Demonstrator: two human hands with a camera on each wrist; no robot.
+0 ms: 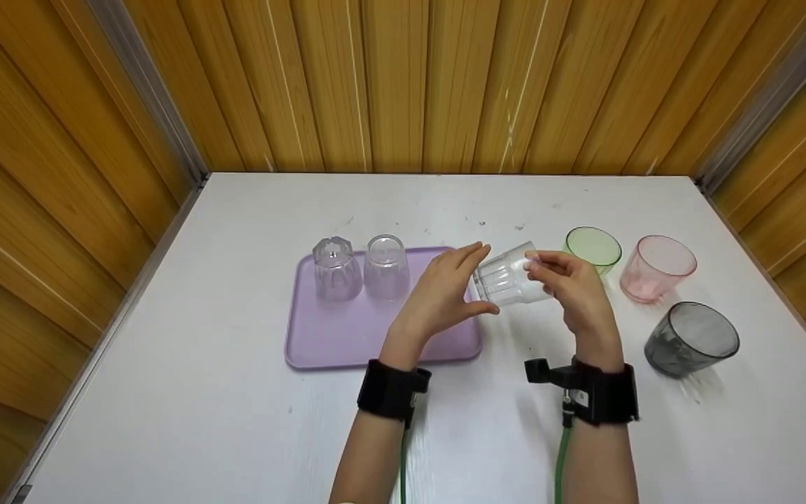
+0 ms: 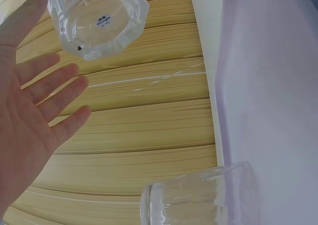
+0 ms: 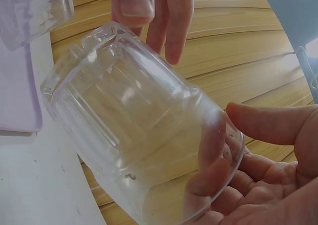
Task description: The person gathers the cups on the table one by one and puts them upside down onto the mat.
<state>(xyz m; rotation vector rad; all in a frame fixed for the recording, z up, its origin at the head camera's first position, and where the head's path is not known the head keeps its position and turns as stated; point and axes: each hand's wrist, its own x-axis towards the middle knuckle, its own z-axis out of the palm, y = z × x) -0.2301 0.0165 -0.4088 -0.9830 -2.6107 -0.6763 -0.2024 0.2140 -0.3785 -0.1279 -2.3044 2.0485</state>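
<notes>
A clear faceted drinking glass [image 1: 504, 281] is held tilted above the table, its base toward the left and its mouth toward the right. My right hand [image 1: 578, 290] pinches the glass at its rim, with thumb on one side and fingers on the other in the right wrist view. Beside the base, my left hand [image 1: 438, 290] spreads thumb and straight fingers around that end. A small printed label [image 2: 104, 21] shows on the base in the left wrist view. Two more clear glasses, one faceted [image 1: 337, 273] and one rounder [image 1: 386, 269], stand upside down on the purple tray [image 1: 354, 343].
On the right of the white table [image 1: 186, 336] stand three tinted glasses, mouths up: green [image 1: 592, 248], pink [image 1: 655, 269] and dark grey [image 1: 686, 343]. Wood-patterned walls [image 1: 396, 84] enclose the back and sides. A green cable [image 1: 562, 462] runs from the right wrist strap.
</notes>
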